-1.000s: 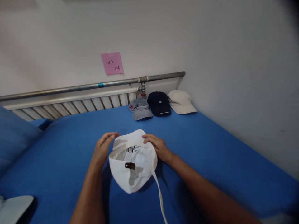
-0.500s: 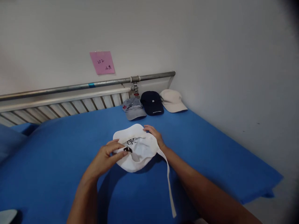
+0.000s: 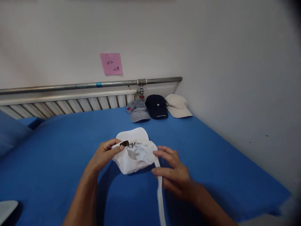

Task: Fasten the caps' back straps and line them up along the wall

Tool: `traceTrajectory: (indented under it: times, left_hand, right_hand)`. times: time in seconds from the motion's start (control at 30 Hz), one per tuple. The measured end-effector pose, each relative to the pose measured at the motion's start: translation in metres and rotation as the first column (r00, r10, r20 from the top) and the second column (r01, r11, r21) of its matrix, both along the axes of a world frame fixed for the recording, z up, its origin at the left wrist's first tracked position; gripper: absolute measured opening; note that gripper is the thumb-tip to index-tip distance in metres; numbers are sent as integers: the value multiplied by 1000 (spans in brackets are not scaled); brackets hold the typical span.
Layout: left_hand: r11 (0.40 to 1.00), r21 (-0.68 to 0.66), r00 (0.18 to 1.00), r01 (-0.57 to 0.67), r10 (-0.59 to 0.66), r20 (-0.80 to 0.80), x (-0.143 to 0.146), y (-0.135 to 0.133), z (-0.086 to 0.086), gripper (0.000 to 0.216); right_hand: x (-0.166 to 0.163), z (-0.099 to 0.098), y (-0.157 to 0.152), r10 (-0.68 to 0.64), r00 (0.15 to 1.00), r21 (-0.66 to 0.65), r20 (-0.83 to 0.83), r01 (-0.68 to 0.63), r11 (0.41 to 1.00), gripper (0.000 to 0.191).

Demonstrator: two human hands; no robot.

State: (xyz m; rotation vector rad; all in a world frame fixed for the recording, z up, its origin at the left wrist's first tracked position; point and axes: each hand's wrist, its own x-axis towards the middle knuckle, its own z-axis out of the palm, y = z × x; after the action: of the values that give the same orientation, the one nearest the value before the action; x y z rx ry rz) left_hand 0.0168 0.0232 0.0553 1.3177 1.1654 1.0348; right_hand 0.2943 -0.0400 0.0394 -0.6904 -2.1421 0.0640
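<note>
A white baseball cap [image 3: 133,166] is tilted with its opening toward me; black letters show on it behind the opening. My left hand [image 3: 103,157] pinches its left edge beside a dark metal buckle [image 3: 124,143]. From the cap's right side a long white strap [image 3: 160,197] hangs down toward me. My right hand [image 3: 175,174] is at that side with thumb and fingers apart around the strap's upper end, the fingertips at the cap's edge; whether the thumb touches the strap I cannot tell.
Along the back of the blue-covered surface [image 3: 77,141] lie a grey cap [image 3: 139,116], a navy cap [image 3: 157,106] and a beige cap [image 3: 179,106]. Behind them are a radiator [image 3: 77,105] and a metal pipe [image 3: 77,88]. A white object [image 3: 8,208] pokes in at lower left.
My right hand has come off the cap's far right side and moved nearer me, to the strap's base. The buckle end in my left hand has turned, and the strap hangs straighter.
</note>
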Motion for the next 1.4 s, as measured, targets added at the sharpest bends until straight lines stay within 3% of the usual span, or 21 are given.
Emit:
traceTrajectory:
  times: [0.1, 0.2, 0.3, 0.43, 0.47, 0.53, 0.63, 0.8, 0.9, 1.03, 1.13, 1.4]
  left_hand:
    - [1000, 14, 1000, 25, -25, -8, 0, -1, 1, 17]
    - [997, 9, 997, 81, -81, -11, 0, -2, 3, 15]
    - [995, -10, 994, 101, -100, 49, -1, -2, 2, 16]
    - [996, -10, 984, 91, -89, 157, -3, 1, -7, 18]
    - [996, -7, 981, 89, -86, 176, -4, 2, -10, 20]
    - [996, -19, 973, 82, -76, 217, -4, 5, -14, 24]
    - [996, -66, 945, 64, -39, 324, -1, 7, -18, 30]
    - [989, -135, 908, 60, 2, 419, 8, 9, -20, 30]
    - [983, -173, 909, 65, 13, 417, 11, 9, -20, 28]
    - [977, -206, 902, 63, 33, 431, 11, 8, -21, 29]
    - [974, -214, 900, 78, 24, 435, 11, 8, -23, 28]
    - [969, -212, 899, 127, -22, 437, 14, 9, -25, 24]
  right_hand:
    - [-5, 15, -5, 193, 980, -82, 39, -189, 978, 23]
    - [-15, 32, -2, 311, 947, -300, -82, -321, 898, 22]
    - [-31, 47, 17, 137, 963, -576, -232, -250, 778, 21]
    - [-50, 48, 58, -22, 901, -791, -433, -368, 489, 27]
    - [-53, 44, 66, -39, 889, -818, -455, -401, 413, 28]
    - [-60, 31, 77, -63, 875, -842, -479, -438, 315, 28]
    - [-66, 10, 80, -138, 834, -833, -535, -492, 252, 26]
    - [-68, -7, 77, -255, 780, -815, -572, -576, 66, 26]
    - [-65, -6, 78, -295, 786, -829, -543, -558, 41, 24]
    - [-62, -6, 79, -309, 782, -832, -541, -552, 59, 21]
    - [-61, -7, 78, -296, 766, -814, -570, -577, 74, 17]
    - [-61, -5, 75, -253, 776, -808, -578, -587, 48, 14]
